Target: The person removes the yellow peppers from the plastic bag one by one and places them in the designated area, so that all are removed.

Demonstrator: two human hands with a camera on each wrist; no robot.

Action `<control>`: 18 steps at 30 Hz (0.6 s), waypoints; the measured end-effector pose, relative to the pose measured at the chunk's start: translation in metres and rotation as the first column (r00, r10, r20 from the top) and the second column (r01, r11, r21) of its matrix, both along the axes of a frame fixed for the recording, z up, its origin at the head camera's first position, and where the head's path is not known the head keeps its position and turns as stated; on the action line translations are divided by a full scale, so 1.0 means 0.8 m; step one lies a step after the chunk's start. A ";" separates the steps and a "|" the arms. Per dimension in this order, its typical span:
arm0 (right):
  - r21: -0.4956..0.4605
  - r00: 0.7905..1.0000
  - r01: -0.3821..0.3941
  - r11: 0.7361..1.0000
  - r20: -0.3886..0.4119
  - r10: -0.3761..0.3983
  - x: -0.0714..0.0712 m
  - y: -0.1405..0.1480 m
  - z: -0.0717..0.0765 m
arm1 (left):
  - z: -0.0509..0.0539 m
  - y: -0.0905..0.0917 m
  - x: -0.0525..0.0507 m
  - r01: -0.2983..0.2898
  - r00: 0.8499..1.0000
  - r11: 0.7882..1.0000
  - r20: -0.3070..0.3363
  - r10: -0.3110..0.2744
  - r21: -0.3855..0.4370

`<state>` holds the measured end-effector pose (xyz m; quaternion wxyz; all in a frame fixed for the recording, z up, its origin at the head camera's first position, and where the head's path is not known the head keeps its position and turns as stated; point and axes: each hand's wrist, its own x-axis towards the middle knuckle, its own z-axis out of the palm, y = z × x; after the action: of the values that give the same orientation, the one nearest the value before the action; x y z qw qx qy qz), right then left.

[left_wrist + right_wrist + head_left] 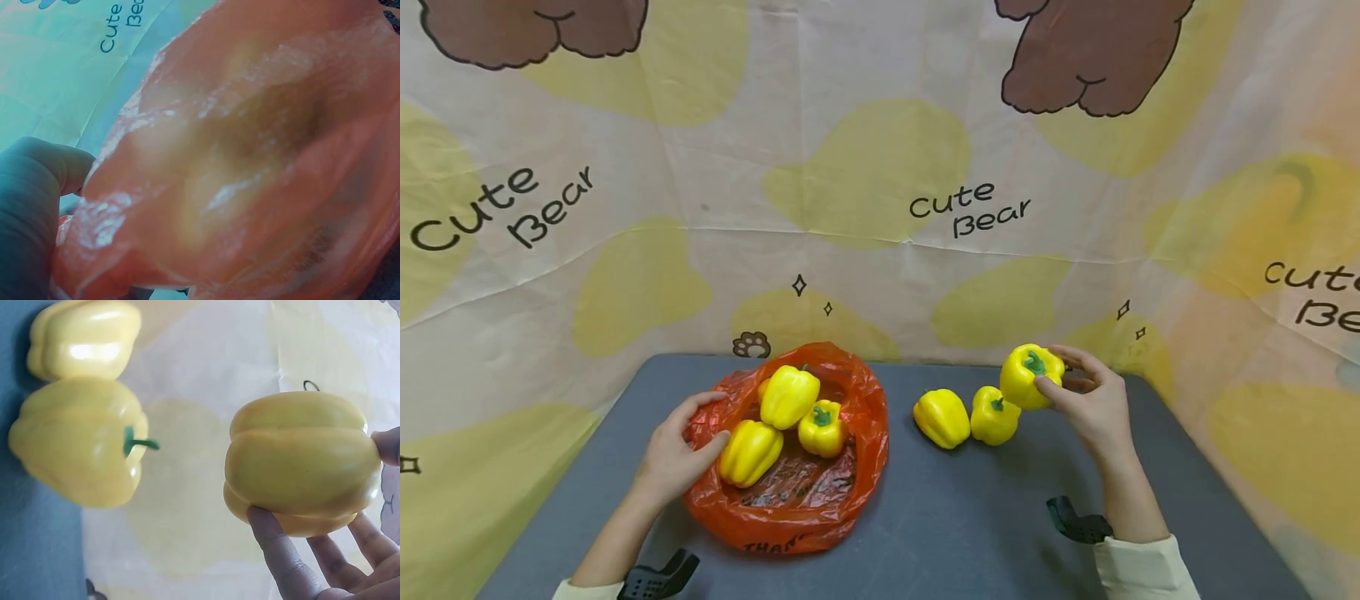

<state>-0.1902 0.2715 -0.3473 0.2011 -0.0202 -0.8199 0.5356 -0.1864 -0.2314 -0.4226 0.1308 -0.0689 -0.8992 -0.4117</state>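
Observation:
An open red plastic bag (868,467) stands on the left half of the table, several yellow peppers inside, among them one (751,454) by its left rim. The left hand (673,458) grips that rim between thumb and fingers; in the left wrist view the bag film (237,156) fills most of the picture, beside a finger of the left hand (37,194). Raised at the right, a yellow pepper (1030,375) is held between thumb and fingers of the right hand (1093,400). The right wrist view shows this pepper (303,462) in the right hand's fingers (284,550).
Two more yellow peppers, one (942,418) and a smaller one (995,417), lie side by side on the grey table (940,517) between the bag and the right hand. A patterned cloth (850,167) hangs behind and around the table.

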 end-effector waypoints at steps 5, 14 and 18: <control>0.009 0.998 0.052 0.999 0.043 -0.052 0.001 0.013 -0.010 | 0.000 0.002 -0.001 0.008 1.000 1.000 -0.013 -0.008 0.004; 0.041 0.989 0.100 0.994 0.101 -0.103 0.002 0.028 -0.028 | 0.001 0.003 -0.001 0.002 1.000 1.000 -0.013 -0.002 0.020; 0.047 0.987 0.103 0.994 0.118 -0.108 0.001 0.037 -0.038 | -0.002 0.003 -0.002 0.003 1.000 1.000 -0.018 -0.003 0.022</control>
<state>-0.1893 0.3010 -0.3780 0.1798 -0.0919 -0.8392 0.5050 -0.1878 -0.2291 -0.4244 0.1392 -0.0727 -0.8933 -0.4211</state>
